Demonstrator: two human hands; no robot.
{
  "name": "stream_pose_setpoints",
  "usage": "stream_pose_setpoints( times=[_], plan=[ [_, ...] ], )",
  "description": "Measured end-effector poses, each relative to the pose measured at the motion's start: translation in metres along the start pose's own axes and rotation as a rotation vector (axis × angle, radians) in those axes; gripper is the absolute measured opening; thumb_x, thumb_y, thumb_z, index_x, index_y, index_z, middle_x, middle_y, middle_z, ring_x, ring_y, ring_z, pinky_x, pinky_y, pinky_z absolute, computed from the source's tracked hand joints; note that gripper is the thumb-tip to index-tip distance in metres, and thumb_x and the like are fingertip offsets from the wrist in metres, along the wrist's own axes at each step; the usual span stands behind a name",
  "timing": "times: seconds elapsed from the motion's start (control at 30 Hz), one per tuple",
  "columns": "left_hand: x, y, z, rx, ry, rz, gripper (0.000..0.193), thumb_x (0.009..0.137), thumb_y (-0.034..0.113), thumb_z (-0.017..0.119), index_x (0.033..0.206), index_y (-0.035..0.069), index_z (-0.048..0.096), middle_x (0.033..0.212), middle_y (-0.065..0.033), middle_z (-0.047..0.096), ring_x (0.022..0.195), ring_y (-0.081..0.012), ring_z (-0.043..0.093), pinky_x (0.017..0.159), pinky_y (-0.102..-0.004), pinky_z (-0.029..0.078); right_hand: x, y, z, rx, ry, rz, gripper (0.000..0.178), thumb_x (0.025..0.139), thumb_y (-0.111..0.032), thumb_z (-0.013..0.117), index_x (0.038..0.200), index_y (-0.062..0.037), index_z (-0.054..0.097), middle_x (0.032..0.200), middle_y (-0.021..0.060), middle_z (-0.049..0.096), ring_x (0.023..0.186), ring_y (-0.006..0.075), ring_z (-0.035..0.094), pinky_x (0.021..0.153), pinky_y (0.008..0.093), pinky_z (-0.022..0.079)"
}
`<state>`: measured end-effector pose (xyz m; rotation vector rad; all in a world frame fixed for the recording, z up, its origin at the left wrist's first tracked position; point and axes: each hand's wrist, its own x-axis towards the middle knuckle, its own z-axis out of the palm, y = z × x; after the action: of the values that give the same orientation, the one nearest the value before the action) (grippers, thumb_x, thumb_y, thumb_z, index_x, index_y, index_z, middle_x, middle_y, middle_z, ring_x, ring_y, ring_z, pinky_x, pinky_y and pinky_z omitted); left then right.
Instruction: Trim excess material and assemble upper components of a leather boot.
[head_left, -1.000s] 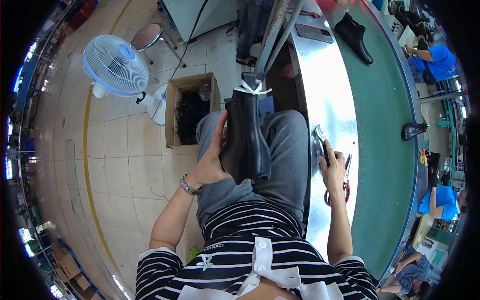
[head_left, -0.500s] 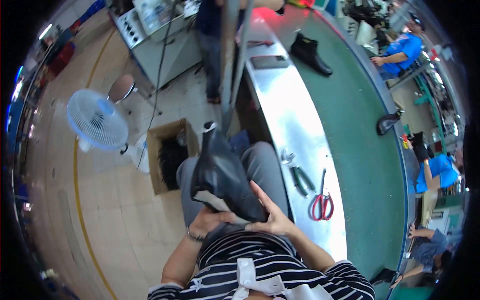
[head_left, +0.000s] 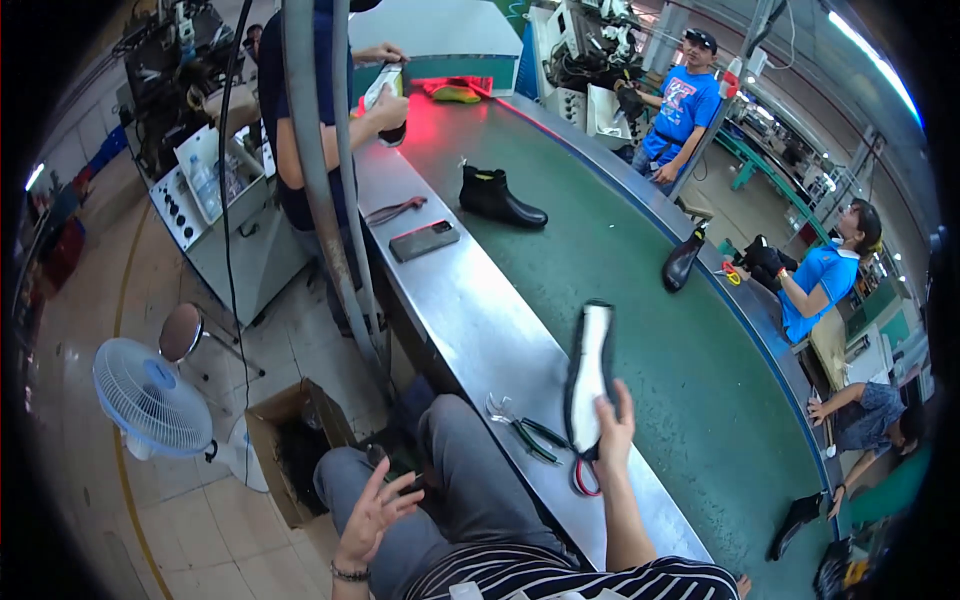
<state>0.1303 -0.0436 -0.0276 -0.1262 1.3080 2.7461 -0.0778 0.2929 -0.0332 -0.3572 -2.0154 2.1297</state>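
Observation:
A black ankle boot (head_left: 592, 372), its pale sole facing me, is tilted over the seam between the metal ledge (head_left: 465, 330) and the green belt (head_left: 690, 400). My right hand (head_left: 616, 432) grips one end of it, thumb on the sole. Over my lap, my left hand (head_left: 375, 512) is open, fingers spread, holding nothing. On the ledge below the boot lie green-handled pliers (head_left: 530, 432) and red-handled scissors (head_left: 586, 478), which the boot partly hides.
Another black boot (head_left: 500, 198) stands on the belt. A phone (head_left: 424, 240) rests on the ledge, near a metal post (head_left: 318, 150). To my left are a fan (head_left: 155, 395), a stool (head_left: 182, 332) and a cardboard box (head_left: 262, 445). Several people work around the belt.
The boot has moved from over my lap, where both hands held it, rightward to the belt in my right hand. My left hand has let go. The view has turned.

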Motion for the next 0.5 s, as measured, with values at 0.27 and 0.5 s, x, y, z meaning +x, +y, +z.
stream_pose_setpoints(
  times=[0.27,0.5],
  plan=[
    [-0.026,-0.03,-0.017,-0.061,0.138,-0.192,0.079,0.089,0.03,0.067,0.151,0.007,0.023,0.146,-0.0257,0.037,0.128,-0.0423,0.047,0.105,-0.0504,0.039,0.101,0.01,-0.035,-0.185,0.128,-0.124,0.059,0.091,-0.011,0.062,0.144,-0.0052,0.035,0.097,0.0105,0.067,0.08,0.0121,0.062,0.07,0.0232,0.049],
    [-0.01,-0.062,-0.034,-0.286,0.077,-0.267,0.073,0.093,0.029,0.061,0.151,0.009,0.022,0.15,-0.0269,0.03,0.134,-0.0456,0.037,0.11,-0.0562,0.031,0.101,-0.017,0.028,-0.207,-0.193,-0.126,0.037,0.093,-0.01,0.059,0.128,-0.001,0.055,0.089,0.011,0.07,0.074,0.0127,0.065,0.066,0.0241,0.052]
  ],
)
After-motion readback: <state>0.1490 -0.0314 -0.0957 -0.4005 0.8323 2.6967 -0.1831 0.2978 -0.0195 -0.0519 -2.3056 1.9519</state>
